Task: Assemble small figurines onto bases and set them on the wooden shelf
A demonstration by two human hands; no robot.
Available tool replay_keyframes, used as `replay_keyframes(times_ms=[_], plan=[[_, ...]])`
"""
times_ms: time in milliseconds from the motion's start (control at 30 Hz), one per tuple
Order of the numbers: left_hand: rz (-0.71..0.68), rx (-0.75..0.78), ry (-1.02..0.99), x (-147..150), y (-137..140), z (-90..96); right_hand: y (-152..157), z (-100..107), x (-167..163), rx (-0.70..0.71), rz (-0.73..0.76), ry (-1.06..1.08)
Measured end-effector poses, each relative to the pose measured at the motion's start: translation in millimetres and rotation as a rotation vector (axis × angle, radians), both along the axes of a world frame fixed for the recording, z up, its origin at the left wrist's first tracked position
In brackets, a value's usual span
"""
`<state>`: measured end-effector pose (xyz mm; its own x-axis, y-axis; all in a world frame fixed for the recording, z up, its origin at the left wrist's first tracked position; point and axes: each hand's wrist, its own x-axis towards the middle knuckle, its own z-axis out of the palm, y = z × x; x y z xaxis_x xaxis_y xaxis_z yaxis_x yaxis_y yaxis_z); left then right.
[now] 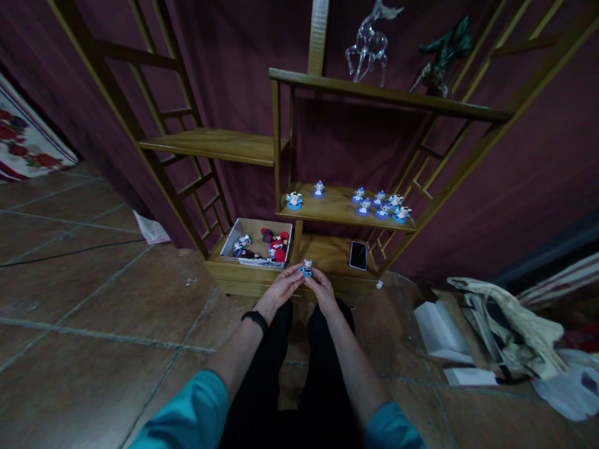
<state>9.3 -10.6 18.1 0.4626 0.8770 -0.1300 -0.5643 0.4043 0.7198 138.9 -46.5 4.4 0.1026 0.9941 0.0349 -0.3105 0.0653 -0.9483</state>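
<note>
Between the fingertips of my left hand and my right hand is a small figurine with a blue base, held upright before the shelf's low front. Both hands pinch it, one from each side. Just beyond my left hand, an open cardboard box holds several jumbled figurines, some red and black, some white and blue. On the middle shelf, a blue-based figurine stands at the left end and a purple-based one behind it. Several more purple and blue figurines are grouped at the right.
A phone lies on the lowest shelf, right of the box. Higher up stand a clear glass deer and a dark green statuette. On the floor at right are a white box, a cream bag and a plastic bag.
</note>
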Motion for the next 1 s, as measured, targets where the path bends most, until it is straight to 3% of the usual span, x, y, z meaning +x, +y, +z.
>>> replay_keyframes(times_ms=[1000], plan=[[0.022,0.097,0.062,-2.0,-2.5,-4.2,-1.6,-0.3,2.4,0.033,-0.020,0.005]])
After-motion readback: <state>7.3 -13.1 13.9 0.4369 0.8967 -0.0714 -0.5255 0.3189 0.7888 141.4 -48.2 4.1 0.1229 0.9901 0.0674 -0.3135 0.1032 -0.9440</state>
